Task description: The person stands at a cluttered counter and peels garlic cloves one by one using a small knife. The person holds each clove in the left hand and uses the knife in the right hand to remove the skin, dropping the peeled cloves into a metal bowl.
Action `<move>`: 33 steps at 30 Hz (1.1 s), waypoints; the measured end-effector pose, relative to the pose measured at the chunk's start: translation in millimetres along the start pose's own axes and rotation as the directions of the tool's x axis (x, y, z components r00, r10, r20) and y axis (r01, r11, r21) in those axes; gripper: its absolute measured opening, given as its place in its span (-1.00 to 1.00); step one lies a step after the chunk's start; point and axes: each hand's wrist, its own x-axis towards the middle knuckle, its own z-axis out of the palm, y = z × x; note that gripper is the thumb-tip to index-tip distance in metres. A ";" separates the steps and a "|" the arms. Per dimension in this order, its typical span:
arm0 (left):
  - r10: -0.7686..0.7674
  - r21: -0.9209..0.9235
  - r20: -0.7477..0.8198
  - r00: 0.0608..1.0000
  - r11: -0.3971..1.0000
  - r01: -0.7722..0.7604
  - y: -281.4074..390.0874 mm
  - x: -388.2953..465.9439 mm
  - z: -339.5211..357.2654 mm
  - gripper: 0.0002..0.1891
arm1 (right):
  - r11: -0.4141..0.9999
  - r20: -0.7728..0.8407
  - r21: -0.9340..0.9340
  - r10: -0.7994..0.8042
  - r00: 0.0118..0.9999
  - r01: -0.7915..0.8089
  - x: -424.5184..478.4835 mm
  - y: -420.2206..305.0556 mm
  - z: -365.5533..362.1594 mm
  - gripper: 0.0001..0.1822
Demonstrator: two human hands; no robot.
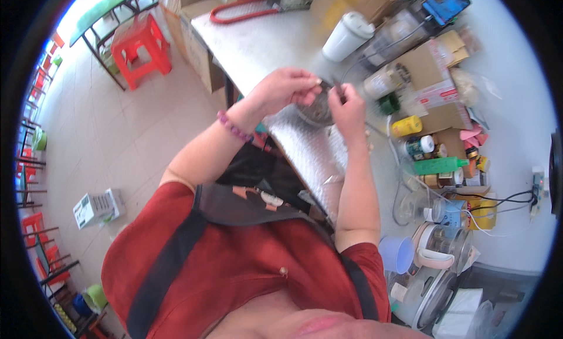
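My left hand, with a purple bead bracelet on its wrist, pinches a small pale piece between thumb and fingertip. Close by, my right hand grips a slim dark tool; its exact kind is too blurred to tell. Both hands are over a round bowl that stands on the silvery table. My fingers hide part of the bowl, and what it holds is unclear. Small pale bits lie on the table beside my right wrist.
A white lidded cup stands beyond my hands. To the right are a jar, a yellow bottle, a green bottle, a purple-blue cup, a glass kettle and loose cables. A red stool is at the left.
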 end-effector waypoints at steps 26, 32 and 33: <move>0.070 0.168 -0.073 0.995 0.984 -0.057 -19.8 3.6 5.5 -0.79 | 0.962 0.063 0.270 0.033 0.997 -0.049 1.8 -12.5 4.4 -0.84; 0.178 0.328 -0.048 0.983 0.932 -0.153 -21.2 -1.2 9.5 -0.77 | 0.972 0.063 0.232 0.028 0.998 -0.042 2.9 -9.3 2.9 -0.84; 0.196 0.388 -0.054 0.979 0.908 -0.161 -19.8 -2.6 11.6 -0.76 | 0.973 0.059 0.226 0.026 0.998 -0.039 2.9 -8.6 2.8 -0.84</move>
